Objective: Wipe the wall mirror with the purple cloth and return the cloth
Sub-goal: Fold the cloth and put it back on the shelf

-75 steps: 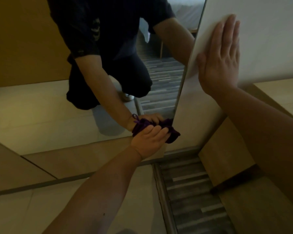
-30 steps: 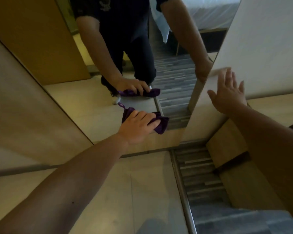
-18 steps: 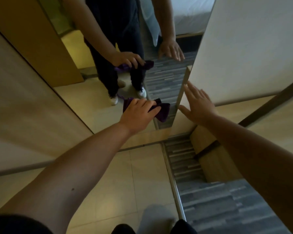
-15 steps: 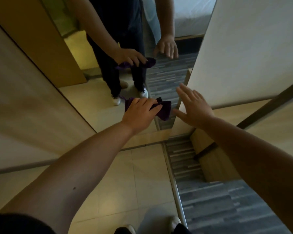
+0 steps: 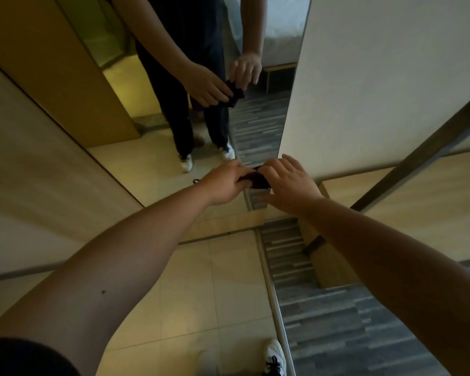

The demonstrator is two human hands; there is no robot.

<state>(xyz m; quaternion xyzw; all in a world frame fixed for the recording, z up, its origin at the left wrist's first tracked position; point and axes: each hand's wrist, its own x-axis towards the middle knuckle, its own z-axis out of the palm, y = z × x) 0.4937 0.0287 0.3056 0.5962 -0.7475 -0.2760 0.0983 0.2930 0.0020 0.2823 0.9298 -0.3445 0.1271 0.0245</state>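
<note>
Wiping looks finished: the left hand [image 5: 225, 183] grips the bunched purple cloth [image 5: 258, 180] at the wall mirror [image 5: 158, 126]'s five-o'clock corner while the right hand [image 5: 291, 183], fingers relaxed, touches it, probably to fold or carry it back.

The purple cloth [image 5: 257, 180] is bunched into a dark, crumpled wad, held up in front of the mirror's lower right corner between the left hand [image 5: 225, 183] and the right hand [image 5: 291, 183]. The wall mirror [image 5: 152, 164] is tall and upright, reaching almost to the floor, with a pale wooden strip under its bottom edge. It reflects both hands and the cloth.
</note>
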